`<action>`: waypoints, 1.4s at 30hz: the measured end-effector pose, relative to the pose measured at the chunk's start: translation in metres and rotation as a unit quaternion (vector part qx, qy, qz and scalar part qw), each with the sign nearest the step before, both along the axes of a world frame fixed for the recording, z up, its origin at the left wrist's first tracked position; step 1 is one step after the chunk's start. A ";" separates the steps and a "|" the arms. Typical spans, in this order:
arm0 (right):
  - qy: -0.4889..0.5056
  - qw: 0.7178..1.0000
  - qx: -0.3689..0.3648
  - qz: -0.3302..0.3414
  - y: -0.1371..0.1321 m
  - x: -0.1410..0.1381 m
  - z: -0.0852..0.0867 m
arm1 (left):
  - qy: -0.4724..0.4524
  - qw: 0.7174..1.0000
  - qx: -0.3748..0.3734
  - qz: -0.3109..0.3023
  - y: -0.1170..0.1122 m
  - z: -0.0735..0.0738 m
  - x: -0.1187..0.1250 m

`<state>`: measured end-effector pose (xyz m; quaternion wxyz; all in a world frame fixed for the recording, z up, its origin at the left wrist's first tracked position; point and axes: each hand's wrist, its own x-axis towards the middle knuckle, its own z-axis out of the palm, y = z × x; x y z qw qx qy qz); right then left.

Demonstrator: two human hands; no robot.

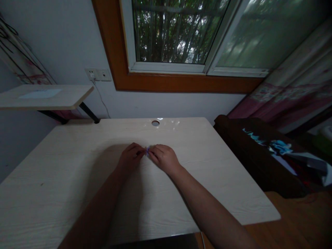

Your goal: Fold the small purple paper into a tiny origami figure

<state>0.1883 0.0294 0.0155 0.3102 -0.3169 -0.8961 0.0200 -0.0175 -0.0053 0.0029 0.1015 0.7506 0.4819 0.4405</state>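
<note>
My left hand [131, 156] and my right hand [164, 157] rest together on the middle of a pale wooden table [77, 173]. Both have their fingers curled and pinch a small pale purple thing [147, 151] held between them. It is too small and dim to name. Both forearms reach in from the bottom edge of the view.
A round cable hole [155, 123] sits near the table's far edge. A small shelf [44, 96] juts from the wall at the left, by a wall socket [98, 74]. A window [178, 34] is ahead. A dark bed frame [259, 162] with bedding stands at the right.
</note>
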 end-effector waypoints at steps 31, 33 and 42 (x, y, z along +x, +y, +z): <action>0.065 0.997 -0.038 0.012 0.001 0.003 -0.001 | -0.060 0.998 -0.016 0.004 0.000 0.003 -0.003; 0.082 0.995 -0.046 0.015 0.001 0.003 -0.001 | -0.074 0.997 -0.030 0.004 0.000 0.003 -0.003; 0.094 0.993 -0.074 0.022 0.001 0.002 -0.006 | -0.105 0.992 -0.067 -0.007 -0.001 0.003 -0.003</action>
